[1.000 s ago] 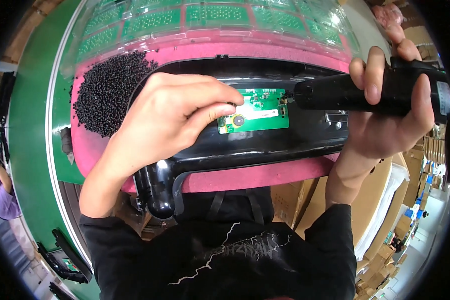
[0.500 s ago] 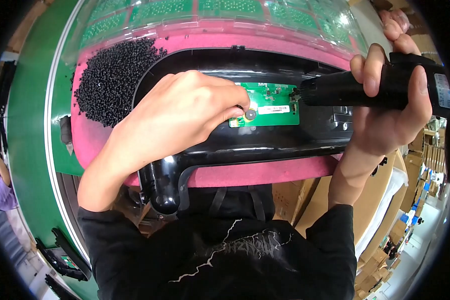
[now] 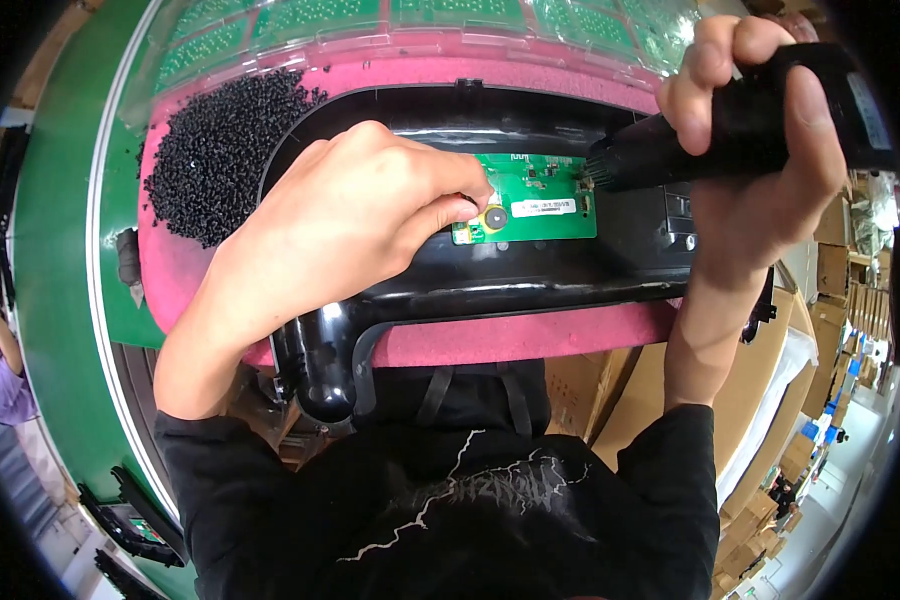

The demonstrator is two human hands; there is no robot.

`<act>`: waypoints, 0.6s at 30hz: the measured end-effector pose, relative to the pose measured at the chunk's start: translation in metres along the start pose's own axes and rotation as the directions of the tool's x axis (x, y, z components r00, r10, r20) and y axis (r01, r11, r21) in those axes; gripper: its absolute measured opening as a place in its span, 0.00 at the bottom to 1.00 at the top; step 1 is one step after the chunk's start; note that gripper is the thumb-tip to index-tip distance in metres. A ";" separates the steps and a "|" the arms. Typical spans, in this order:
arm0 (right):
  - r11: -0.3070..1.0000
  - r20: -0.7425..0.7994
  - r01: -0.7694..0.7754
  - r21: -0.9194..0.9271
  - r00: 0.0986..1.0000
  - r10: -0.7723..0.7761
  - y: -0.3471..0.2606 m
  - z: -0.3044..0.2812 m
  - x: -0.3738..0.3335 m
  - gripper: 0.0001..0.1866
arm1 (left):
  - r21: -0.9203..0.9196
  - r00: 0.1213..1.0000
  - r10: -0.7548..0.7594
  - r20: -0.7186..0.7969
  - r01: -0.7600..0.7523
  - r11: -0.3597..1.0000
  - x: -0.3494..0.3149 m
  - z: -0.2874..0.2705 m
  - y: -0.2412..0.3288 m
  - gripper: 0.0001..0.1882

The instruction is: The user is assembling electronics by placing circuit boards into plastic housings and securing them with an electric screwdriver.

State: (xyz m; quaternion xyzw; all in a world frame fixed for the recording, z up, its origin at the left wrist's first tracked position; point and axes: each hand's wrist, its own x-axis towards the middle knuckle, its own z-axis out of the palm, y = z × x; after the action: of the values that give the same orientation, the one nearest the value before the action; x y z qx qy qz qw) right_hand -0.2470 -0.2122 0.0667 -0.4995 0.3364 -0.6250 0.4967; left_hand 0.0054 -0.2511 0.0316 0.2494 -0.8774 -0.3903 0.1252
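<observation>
A green circuit board [image 3: 560, 228] lies inside a long, curved black plastic housing [image 3: 530, 272]. At the board's left end, next to a round black component [image 3: 494, 217], my left hand [image 3: 345, 225] is closed, with thumb and forefinger pinched together. Whatever sits between those fingertips is too small to make out. My right hand [image 3: 755, 165] is wrapped around a black electric screwdriver [image 3: 655, 155], held aslant with its back end raised. The screwdriver's ribbed nose is at the board's right edge; whether its tip touches a screw cannot be seen.
Housing and a heap of small black screws [image 3: 220, 155] rest on a pink mat [image 3: 530, 340]. Behind stands a clear plastic tray [image 3: 370, 50] of green boards. A dark pointed tool [image 3: 130, 262] lies left on the green table [image 3: 55, 250]. Cardboard boxes [image 3: 820, 330] stand at right.
My right hand has risen, tilting the screwdriver so its back end sits higher, while its nose stays by the board's right edge. My left hand keeps its pinch at the board's left end.
</observation>
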 end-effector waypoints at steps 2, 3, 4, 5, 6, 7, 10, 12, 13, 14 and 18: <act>0.998 0.005 -0.026 -0.053 1.000 0.026 0.002 0.002 0.000 0.21 | -0.002 0.997 -0.058 0.046 0.059 0.998 0.000 -0.001 0.000 0.06; 0.992 0.007 -0.050 -0.112 0.999 0.051 0.002 0.003 0.001 0.22 | 0.000 0.997 -0.060 0.048 0.060 0.998 0.001 -0.001 0.000 0.06; 0.993 0.007 -0.049 -0.109 0.999 0.050 0.002 0.008 0.002 0.22 | -0.014 0.996 -0.064 0.056 0.065 0.998 0.002 -0.001 -0.001 0.06; 0.985 -0.069 -0.044 -0.166 0.997 0.033 0.003 0.018 0.002 0.22 | -0.025 0.995 -0.070 0.065 0.072 0.997 0.002 -0.002 -0.002 0.06; 0.974 -0.143 -0.045 -0.222 0.990 0.013 0.005 0.028 0.003 0.23 | -0.021 0.995 -0.075 0.067 0.077 0.997 0.002 -0.001 -0.002 0.06; 0.960 -0.215 -0.050 -0.277 0.977 -0.011 0.006 0.033 0.004 0.25 | -0.030 0.992 -0.098 0.080 0.101 0.994 0.001 -0.001 -0.003 0.06; 0.971 -0.154 -0.040 -0.235 0.988 0.003 0.008 0.028 0.005 0.26 | -0.028 0.991 -0.101 0.089 0.104 0.994 0.000 -0.003 -0.004 0.06; 0.979 -0.095 -0.037 -0.200 0.995 0.018 0.008 0.022 0.004 0.27 | -0.031 0.991 -0.098 0.094 0.102 0.994 0.000 -0.003 -0.004 0.07; 0.982 -0.066 -0.035 -0.184 0.998 0.024 0.008 0.021 0.003 0.28 | -0.029 0.991 -0.098 0.095 0.101 0.994 0.000 -0.004 -0.003 0.07; 0.969 -0.113 -0.026 -0.246 0.994 -0.002 0.008 0.022 0.003 0.29 | -0.022 0.990 -0.099 0.099 0.102 0.995 0.001 -0.004 -0.002 0.07; 0.991 -0.104 -0.012 -0.136 0.995 -0.002 0.016 0.020 0.002 0.29 | -0.027 0.992 -0.094 0.086 0.096 0.995 0.001 -0.003 -0.001 0.06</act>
State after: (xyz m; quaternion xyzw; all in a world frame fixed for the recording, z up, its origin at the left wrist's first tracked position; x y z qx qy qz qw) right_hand -0.2230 -0.2173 0.0584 -0.4982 0.4052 -0.6244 0.4447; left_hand 0.0060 -0.2538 0.0327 0.2722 -0.8629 -0.4194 0.0731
